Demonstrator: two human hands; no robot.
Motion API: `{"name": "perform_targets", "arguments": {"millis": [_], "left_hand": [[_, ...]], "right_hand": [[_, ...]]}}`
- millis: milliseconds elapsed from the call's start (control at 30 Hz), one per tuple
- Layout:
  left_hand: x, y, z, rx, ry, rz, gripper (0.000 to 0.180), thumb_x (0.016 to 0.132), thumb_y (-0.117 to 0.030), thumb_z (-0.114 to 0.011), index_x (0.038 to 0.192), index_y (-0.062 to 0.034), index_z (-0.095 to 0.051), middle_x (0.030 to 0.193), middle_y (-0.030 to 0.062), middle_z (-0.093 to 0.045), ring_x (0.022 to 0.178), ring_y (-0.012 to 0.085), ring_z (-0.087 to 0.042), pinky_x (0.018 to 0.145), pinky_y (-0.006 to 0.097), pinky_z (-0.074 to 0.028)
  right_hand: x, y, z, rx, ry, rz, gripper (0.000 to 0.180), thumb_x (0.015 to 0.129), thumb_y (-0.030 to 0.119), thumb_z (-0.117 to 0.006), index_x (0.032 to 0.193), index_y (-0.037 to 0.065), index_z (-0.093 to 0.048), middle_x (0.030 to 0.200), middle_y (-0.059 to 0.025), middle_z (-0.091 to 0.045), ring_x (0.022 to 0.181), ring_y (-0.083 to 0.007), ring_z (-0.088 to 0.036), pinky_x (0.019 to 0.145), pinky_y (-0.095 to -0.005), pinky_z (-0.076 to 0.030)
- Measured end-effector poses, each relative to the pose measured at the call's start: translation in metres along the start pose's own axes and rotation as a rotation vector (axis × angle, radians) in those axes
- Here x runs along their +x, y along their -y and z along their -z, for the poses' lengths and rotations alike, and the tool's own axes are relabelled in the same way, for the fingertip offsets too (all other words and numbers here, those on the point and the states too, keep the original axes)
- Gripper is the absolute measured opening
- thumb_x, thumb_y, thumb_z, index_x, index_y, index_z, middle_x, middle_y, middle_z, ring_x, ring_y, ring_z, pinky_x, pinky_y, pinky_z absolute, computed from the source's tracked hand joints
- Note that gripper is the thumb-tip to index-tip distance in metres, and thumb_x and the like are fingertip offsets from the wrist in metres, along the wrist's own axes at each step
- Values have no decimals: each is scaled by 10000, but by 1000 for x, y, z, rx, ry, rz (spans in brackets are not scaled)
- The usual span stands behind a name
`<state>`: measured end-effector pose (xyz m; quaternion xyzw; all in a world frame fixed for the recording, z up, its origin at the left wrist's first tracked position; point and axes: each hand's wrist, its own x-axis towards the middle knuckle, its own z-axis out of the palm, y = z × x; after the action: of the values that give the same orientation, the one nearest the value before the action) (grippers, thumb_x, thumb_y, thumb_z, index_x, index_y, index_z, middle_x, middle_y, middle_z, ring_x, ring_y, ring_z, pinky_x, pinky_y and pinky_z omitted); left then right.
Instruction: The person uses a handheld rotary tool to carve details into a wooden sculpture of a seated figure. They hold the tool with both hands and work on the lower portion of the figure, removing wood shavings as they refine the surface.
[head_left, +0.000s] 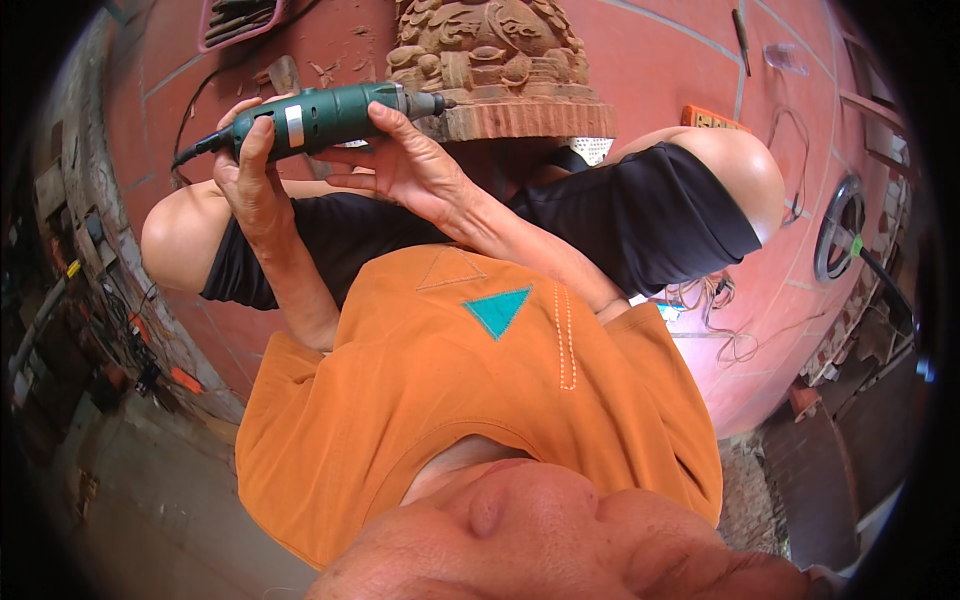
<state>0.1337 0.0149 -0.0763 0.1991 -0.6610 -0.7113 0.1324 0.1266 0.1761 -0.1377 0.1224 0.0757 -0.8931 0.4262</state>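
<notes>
A green die grinder [340, 112] with a metal nose is held level above my crossed legs, its tip pointing right. My left hand [250, 178] wraps round its rear end, by the black power cord [205, 146]. At the front, the thumb of my right hand [418, 172] presses on the green body, while its other fingers reach left underneath. Just beyond the tip stands a carved brown wooden piece [490, 65], with relief shapes above a flat, rounded base. The grinder's nose overlaps the base's left side in view; whether they touch I cannot tell.
A pink basket [203, 28] of tools lies at the far left, near wood chips [325, 73]. An orange slotted object [712, 118] lies beyond my right knee. Farther right are a clear cup [786, 60], loose wires [795, 165] and a black ring-shaped object [840, 225].
</notes>
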Motion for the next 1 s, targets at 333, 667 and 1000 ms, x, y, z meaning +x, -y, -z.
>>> {"name": "perform_targets", "arguments": {"millis": [333,667,1000], "left_hand": [[-4,4,14,44,15,0,410,841,-226,-660,1141,17,-523,1070,205,-635,1024,274,-623,935,368,-475],[-10,4,18,143,65,11,474,858,-323,-664,1184,-3,-538,1069,136,-631,991,196,-608,915,310,-462],[-34,-67,35,1133,465,-42,517,831,-283,-716,1186,64,-572,880,128,-656,867,202,-615,740,272,-471]], "right_hand": [[1,-11,-1,40,-43,-25,576,825,377,-733,1258,95,-479,1224,-117,-548,1178,-323,-529,1008,-521,-428],[5,-13,9,82,-60,12,530,823,330,-742,1219,85,-487,1173,-122,-563,1126,-335,-560,1005,-517,-449],[6,7,9,30,-49,124,471,833,305,-731,1179,86,-500,1151,-114,-577,1087,-310,-576,988,-510,-465]]}}
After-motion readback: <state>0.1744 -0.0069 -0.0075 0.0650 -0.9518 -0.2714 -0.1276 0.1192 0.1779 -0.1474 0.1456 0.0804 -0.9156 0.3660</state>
